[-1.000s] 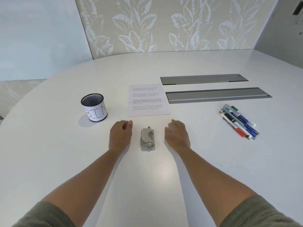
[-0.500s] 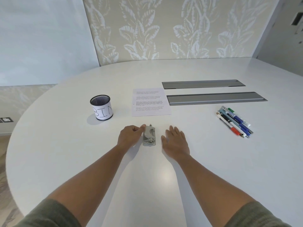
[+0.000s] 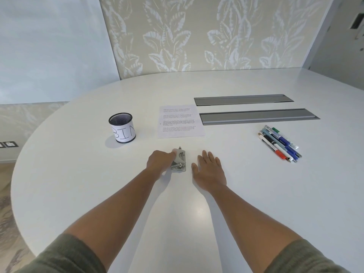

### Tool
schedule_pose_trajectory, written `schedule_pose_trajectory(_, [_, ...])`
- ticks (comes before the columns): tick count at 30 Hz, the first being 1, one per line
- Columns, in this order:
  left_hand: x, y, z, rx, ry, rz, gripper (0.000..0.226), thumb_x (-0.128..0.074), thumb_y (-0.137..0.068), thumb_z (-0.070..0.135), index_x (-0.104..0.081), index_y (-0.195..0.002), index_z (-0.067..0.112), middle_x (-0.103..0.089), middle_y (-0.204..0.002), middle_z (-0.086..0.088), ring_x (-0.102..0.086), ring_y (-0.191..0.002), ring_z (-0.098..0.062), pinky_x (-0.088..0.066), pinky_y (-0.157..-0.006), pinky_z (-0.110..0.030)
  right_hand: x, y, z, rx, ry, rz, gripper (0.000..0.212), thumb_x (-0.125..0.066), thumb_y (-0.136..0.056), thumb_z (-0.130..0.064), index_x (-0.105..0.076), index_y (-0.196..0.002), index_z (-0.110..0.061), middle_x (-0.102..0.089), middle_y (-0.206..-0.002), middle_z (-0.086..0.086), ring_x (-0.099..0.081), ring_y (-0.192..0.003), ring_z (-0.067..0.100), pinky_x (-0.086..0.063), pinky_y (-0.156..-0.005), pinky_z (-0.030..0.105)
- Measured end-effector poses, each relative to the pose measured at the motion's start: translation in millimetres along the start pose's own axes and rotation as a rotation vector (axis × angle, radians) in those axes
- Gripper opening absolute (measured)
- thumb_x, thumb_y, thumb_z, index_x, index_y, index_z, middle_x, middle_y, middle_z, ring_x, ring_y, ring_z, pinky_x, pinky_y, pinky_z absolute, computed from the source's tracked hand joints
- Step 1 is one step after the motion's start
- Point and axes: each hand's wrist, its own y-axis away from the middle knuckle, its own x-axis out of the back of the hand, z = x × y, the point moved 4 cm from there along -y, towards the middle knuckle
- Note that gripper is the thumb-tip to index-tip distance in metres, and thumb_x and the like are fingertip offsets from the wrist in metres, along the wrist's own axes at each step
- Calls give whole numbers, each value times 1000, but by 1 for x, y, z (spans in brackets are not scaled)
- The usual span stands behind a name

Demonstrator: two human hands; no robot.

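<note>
A person's left hand (image 3: 160, 162) curls its fingers round a punch (image 3: 180, 162) on the counter (image 3: 78, 174); the right hand (image 3: 209, 171) lies flat just right of it, fingers straight, holding nothing.

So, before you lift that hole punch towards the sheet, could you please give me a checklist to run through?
1. Left grip holds the hole punch: ok, fingers curl against its left side.
2. Right grip apart from the punch: ok, flat on the table beside it.
3. Printed sheet flat and uncovered: ok.
4. Mesh cup marked BIN upright: ok, left of the sheet.
5. Pens out of the way: ok, grouped far right.
6. Punch's slot faces the sheet: cannot tell.
</note>
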Motion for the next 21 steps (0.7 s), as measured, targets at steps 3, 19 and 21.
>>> schedule_pose_trajectory(3, [0, 1, 0, 33, 17, 5, 40, -63, -75, 49, -68, -78, 10, -75, -86, -7, -73, -85, -27, -52, -73, -29, -1, 0, 0, 1, 3, 9, 59, -21, -102, -44, -28, -154, -16, -7, -166, 2, 1, -153, 17, 1, -124, 37])
schedule_pose_trajectory(19, [37, 4, 2, 48, 25, 135, 33, -65, -78, 43, -66, -79, 10, -75, -89, -7, -73, -87, -26, -58, -88, -38, 0, 0, 1, 5, -17, 25, 58, -24, -102, -44, -32, -152, -17, -11, -166, 1, -2, -153, 17, 0, -124, 37])
schedule_pose_trajectory(21, [52, 3, -2, 57, 30, 167, 35, -65, -74, 43, -67, -81, 9, -75, -89, -7, -73, -87, -26, -58, -89, -39, 0, 0, 1, 7, -15, 23, 57, -24, -102, -44, -32, -152, -17, -11, -166, 1, -2, -153, 17, 0, -124, 37])
